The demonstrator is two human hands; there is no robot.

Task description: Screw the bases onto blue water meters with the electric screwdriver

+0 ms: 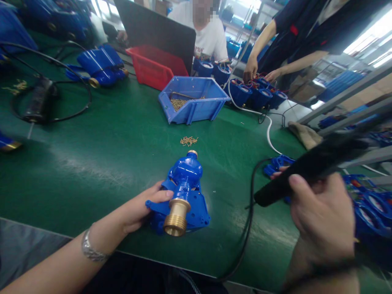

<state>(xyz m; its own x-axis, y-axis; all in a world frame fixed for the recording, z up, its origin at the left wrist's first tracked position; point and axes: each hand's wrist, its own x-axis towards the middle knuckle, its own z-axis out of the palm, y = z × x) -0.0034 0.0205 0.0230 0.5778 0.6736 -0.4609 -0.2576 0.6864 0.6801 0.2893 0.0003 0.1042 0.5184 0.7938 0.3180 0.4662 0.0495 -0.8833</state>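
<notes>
It's a workshop — green workbench [122, 139], parts bin [205, 113], screws [188, 141], power screwdriver [312, 166].

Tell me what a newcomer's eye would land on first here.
First, the glossy blue fitting with its brass threaded end, near the middle of the green table and held by the left hand. Next, the blurred black tool in the right hand, at the right. Beyond the fitting, a small pile of brass-coloured pieces lies in front of a blue bin.

A head-worn camera looks forward and down, close over left hand [141, 207], right hand [324, 208] and green bench [101, 171].
</notes>
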